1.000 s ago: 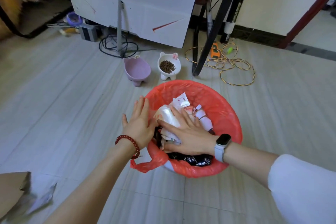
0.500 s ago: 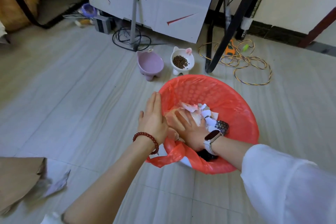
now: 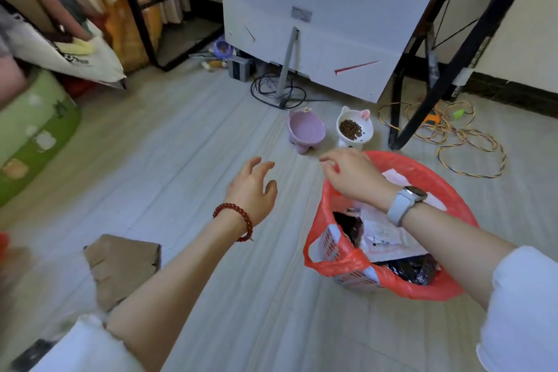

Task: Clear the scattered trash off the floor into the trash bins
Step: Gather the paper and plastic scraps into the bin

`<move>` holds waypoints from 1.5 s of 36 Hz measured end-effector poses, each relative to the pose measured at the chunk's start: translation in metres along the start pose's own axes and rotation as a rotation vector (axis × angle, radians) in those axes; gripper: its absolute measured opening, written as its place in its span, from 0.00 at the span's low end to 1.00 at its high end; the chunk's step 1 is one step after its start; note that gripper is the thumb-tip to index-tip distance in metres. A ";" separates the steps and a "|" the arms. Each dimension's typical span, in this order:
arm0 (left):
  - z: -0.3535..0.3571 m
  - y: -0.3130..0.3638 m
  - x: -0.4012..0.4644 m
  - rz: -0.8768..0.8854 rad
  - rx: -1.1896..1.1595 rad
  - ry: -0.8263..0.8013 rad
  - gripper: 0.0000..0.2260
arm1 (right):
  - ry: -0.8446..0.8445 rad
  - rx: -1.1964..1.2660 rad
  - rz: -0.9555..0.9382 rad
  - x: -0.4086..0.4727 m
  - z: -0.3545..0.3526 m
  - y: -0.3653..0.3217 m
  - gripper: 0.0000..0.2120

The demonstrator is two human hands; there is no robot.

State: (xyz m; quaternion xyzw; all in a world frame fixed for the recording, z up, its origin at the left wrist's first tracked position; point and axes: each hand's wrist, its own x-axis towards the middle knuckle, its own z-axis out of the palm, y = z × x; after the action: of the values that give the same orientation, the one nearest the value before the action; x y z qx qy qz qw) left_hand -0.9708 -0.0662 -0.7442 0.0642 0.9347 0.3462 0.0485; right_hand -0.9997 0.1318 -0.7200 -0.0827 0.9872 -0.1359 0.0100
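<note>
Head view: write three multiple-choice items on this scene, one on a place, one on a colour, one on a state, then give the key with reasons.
1. Where does the torn cardboard piece lie?
A. on the floor left of the left forearm
B. inside the trash bin
C. in the purple bowl

2. What colour is the bag lining the trash bin?
A. black
B. red
C. green

3. What is the left hand doing?
A. gripping the cardboard
B. pinching a paper scrap
C. holding nothing, fingers spread above the floor

Key: 1 A, the cardboard sits flat on the floor tiles, apart from the bin. 2 B, a red liner drapes over the bin's white slotted wall. 3 C, the fingers are loosely spread with bare floor beneath; the right hand also holds nothing, over the bin's rim.
</note>
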 end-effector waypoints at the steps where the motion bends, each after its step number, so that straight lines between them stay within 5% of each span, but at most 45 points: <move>1: -0.010 -0.009 -0.004 -0.018 0.000 0.016 0.18 | 0.026 0.051 -0.049 0.004 0.007 -0.015 0.15; 8: -0.062 -0.124 -0.073 -0.262 0.000 0.150 0.13 | -0.198 0.255 -0.300 0.002 0.096 -0.132 0.14; 14: -0.058 -0.244 -0.176 -0.622 0.029 0.125 0.15 | -0.562 0.005 -0.405 -0.024 0.205 -0.194 0.23; 21: -0.032 -0.332 -0.259 -0.958 0.169 0.119 0.30 | -0.550 -0.113 -0.351 -0.026 0.289 -0.244 0.40; 28: -0.008 -0.355 -0.267 -1.173 0.031 0.120 0.47 | -0.504 -0.182 -0.379 -0.003 0.322 -0.293 0.46; 31: 0.005 -0.356 -0.262 -1.134 0.158 0.000 0.49 | -0.554 -0.221 -0.393 -0.003 0.335 -0.300 0.42; 35: 0.014 -0.351 -0.258 -0.988 0.210 0.073 0.42 | -0.508 -0.195 -0.371 -0.006 0.339 -0.288 0.41; 40: 0.016 -0.345 -0.257 -0.802 0.225 0.141 0.35 | -0.464 -0.157 -0.099 -0.015 0.329 -0.258 0.54; 44: 0.029 -0.345 -0.262 -0.623 0.181 0.200 0.36 | -0.500 -0.179 0.017 -0.037 0.328 -0.237 0.46; 50: 0.031 -0.337 -0.261 -0.540 0.196 0.168 0.30 | -0.358 -0.065 -0.132 -0.086 0.330 -0.235 0.23; 54: 0.020 -0.347 -0.259 -0.697 -0.001 0.282 0.15 | -0.451 0.166 -0.424 -0.111 0.338 -0.238 0.28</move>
State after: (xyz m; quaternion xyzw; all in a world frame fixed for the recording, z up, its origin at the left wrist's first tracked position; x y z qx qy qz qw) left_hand -0.7421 -0.3547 -0.9740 -0.3059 0.8979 0.3148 0.0344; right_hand -0.8380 -0.1656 -0.9817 -0.3135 0.9064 -0.1934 0.2069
